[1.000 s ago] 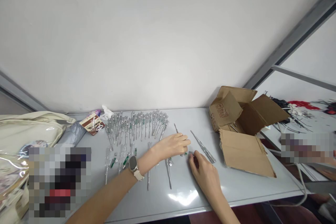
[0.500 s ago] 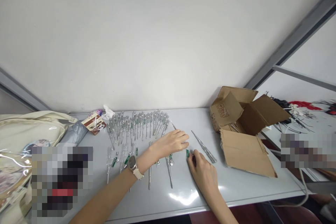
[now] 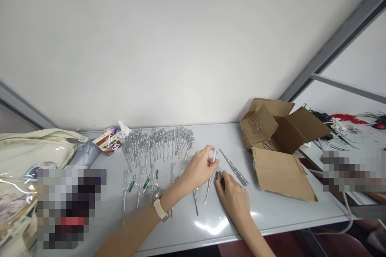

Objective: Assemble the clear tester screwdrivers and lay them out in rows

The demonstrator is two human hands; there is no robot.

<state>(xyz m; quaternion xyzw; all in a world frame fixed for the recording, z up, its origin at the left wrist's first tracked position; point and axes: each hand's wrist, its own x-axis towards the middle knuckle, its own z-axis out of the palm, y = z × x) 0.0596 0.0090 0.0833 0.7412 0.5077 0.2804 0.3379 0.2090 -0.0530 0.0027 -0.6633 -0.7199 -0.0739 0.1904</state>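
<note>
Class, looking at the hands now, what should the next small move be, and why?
Probably, the left hand should lower and release its clear-handled screwdriver beside the green piece: its shaft points toward the near edge of the table, like the near-row screwdrivers, and the green piece lies by the right hand.

Clear plastic screwdriver handle [image 3: 214, 154], metal shaft [image 3: 208, 191], matt cardboard box [image 3: 283, 174], glossy tabletop [image 3: 169, 237]

Left fingers [image 3: 214, 166] pinched, right fingers [image 3: 226, 178] curled

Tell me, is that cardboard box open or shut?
Open: the cardboard box has its flaps spread apart, and its inside shows between them.
</note>
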